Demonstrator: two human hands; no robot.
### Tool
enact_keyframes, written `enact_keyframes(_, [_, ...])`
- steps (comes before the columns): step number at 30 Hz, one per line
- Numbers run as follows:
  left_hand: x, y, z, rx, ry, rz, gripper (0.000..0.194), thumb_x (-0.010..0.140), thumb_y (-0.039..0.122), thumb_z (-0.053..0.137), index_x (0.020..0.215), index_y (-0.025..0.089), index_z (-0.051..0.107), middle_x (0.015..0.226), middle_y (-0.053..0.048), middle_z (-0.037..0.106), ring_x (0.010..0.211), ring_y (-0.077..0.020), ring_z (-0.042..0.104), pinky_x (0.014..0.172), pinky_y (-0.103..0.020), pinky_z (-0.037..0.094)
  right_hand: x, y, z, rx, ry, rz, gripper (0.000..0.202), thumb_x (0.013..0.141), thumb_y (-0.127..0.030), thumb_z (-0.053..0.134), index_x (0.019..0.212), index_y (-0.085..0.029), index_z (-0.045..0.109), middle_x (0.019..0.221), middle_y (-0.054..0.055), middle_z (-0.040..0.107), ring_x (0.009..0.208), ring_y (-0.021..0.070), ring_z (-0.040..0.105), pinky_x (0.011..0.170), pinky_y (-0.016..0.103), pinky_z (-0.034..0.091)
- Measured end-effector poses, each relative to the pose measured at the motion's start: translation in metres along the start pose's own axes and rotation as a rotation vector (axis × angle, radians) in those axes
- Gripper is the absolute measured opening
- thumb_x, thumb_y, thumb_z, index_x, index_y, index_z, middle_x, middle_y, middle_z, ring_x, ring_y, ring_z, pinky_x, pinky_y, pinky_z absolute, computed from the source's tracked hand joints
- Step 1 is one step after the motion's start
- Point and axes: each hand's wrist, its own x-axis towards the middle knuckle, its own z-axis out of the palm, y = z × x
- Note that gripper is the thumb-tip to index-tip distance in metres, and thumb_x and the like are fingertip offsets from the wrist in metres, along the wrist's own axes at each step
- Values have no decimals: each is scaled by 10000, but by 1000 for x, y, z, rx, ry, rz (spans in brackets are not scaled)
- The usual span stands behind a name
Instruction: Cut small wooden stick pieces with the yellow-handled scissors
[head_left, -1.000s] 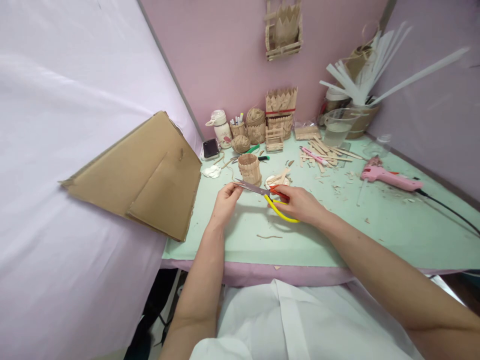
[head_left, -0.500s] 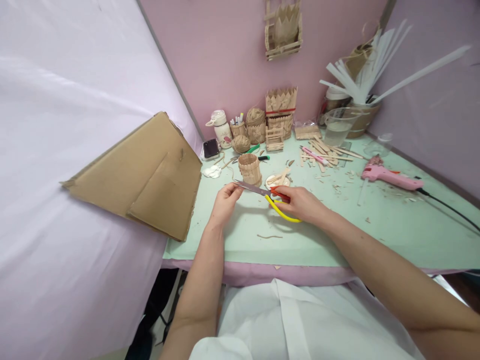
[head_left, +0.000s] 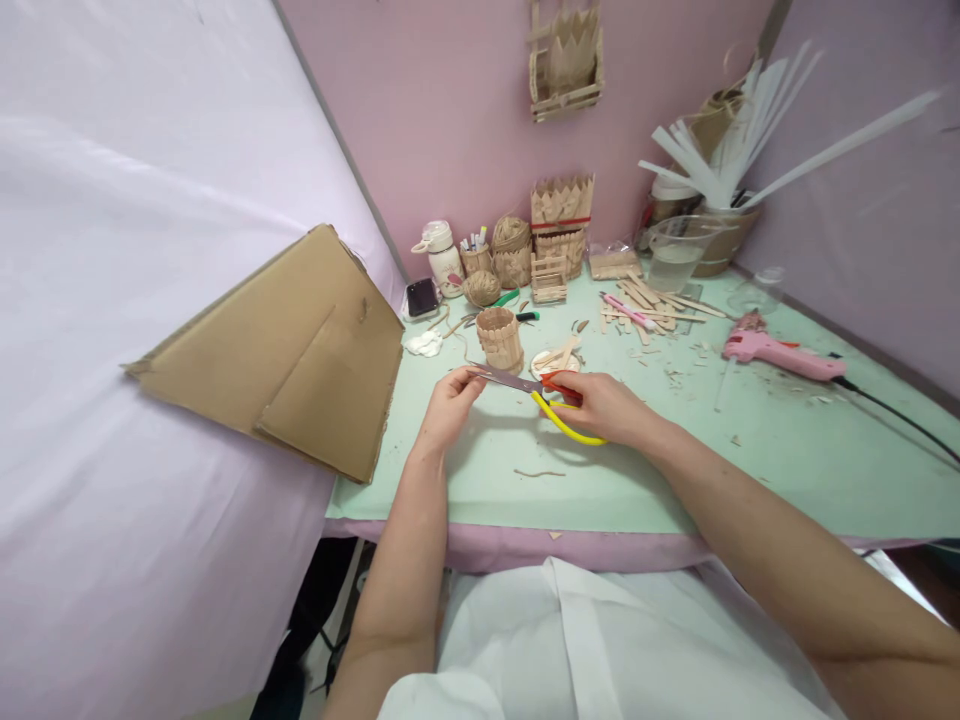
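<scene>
My right hand (head_left: 600,400) is closed round the handles of a pair of scissors (head_left: 559,418), yellow and orange-red with grey metal blades. Those blades point left, and their tips reach the fingertips of my left hand (head_left: 451,400). Thumb and fingers of the left hand are pinched together at the end of a thin strand of twine (head_left: 466,352), which runs back toward a ball of twine (head_left: 481,289); the pinched part is mostly hidden. Just behind the blades stands a small round cup made of wooden sticks (head_left: 501,342). A short cut piece of twine (head_left: 540,473) lies in front of my hands.
A pink glue gun (head_left: 787,357) with a black cord lies at the right. Loose wooden sticks (head_left: 645,305) and a pink pen-like knife are heaped behind. A white lid (head_left: 555,362) holds stick pieces. Cardboard (head_left: 300,350) leans at the left.
The scissors and right hand have shifted very slightly right. The blades look closer together at the left fingertips. Everything else stays in place.
</scene>
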Motion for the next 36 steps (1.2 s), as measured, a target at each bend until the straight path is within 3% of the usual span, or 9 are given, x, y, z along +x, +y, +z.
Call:
enact_keyframes(21, [0,-1,0,-54,20,-36,200,743,297,584,881,162,638,800,-17,611,705,-116,481,654,-231,354,0,-2,1,-29,19,-14,279,793,-490,482,788,-217,540,599,-25,515,530,111,427,506,237,239])
enact_keyframes(36, [0,1,-1,10,-8,-17,216,739,322,585,848,148,653,767,-15,607,702,-120,466,672,-233,353,-1,-1,-2,-68,0,7,213,771,-425,504,765,-222,565,609,-15,537,529,113,423,498,237,225])
